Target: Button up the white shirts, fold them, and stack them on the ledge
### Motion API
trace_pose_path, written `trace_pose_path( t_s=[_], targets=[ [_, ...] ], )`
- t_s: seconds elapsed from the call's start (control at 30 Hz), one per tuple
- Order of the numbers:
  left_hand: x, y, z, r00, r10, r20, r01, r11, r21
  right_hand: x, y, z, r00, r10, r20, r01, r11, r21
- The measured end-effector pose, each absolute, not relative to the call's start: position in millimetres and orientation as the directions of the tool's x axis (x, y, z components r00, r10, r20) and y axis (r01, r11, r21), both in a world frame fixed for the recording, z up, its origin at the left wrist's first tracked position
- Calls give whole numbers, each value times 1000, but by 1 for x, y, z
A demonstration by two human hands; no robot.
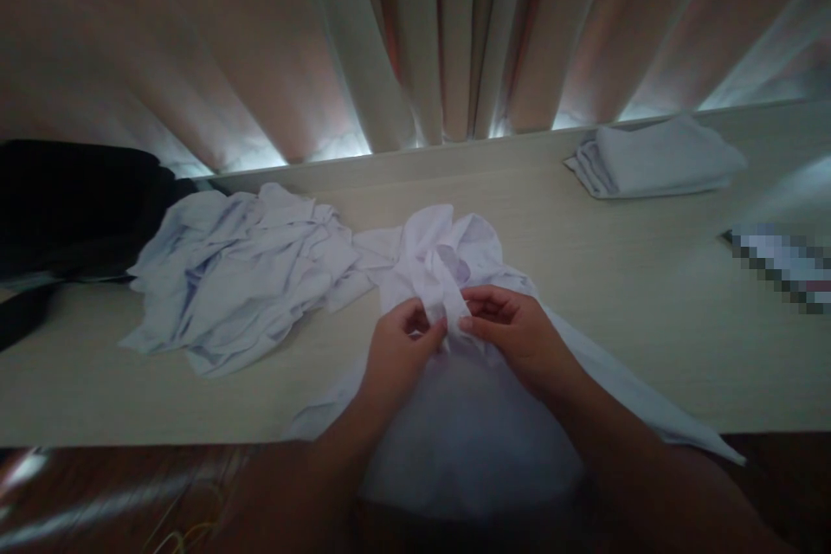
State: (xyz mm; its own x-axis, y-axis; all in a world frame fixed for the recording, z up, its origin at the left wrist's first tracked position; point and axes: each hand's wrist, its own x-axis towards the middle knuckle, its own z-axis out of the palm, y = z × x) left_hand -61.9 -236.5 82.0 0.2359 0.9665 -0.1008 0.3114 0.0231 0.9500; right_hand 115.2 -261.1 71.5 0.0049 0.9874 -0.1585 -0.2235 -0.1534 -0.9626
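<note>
My left hand (397, 344) and right hand (519, 336) meet at the middle, both pinched shut on a narrow strip of the white garment (467, 415), thumbs and fingertips almost touching each other. The garment lies on the near edge of the worktop (649, 338), its bunched top just beyond my hands, its lower part draped over the edge toward me. It looks thin, soft and light; I judge it will slump, wrinkle and slide, so I would take it at a seam or hem edge, not the loose middle. To the left, a crumpled pile (240, 277) of pale cloth, touching the garment's far corner. Further left, something dark (71, 199), too dim to tell. Far right, a folded stack (655, 157) near the curtain (428, 35).
</note>
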Motion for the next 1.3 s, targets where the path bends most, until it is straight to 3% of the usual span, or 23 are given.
trace_pose_path(
  t_s=[0.3, 0.6, 0.73, 1.0, 1.3],
  targets=[
    [-66, -241, 92, 237, 968, -85, 168, 45, 985, 105, -266, 74, 187, 982, -25, -58, -14, -998],
    [-60, -251, 87, 186, 982, -11, 342, -54, 938, 93, -281, 78, 247, 948, 203, 151, 169, -974],
    [-61, -249, 88, 187, 981, -52, 314, -10, 949, 94, -284, 80, 178, 960, 215, 211, 176, -962],
    [-66, -248, 99, 257, 959, -119, 155, 81, 985, 96, -282, 81, 237, 940, 245, 230, 190, -954],
    [-66, -245, 97, 271, 956, -115, 172, 70, 983, 92, -284, 80, 254, 926, 280, 274, 209, -939]
  ],
)
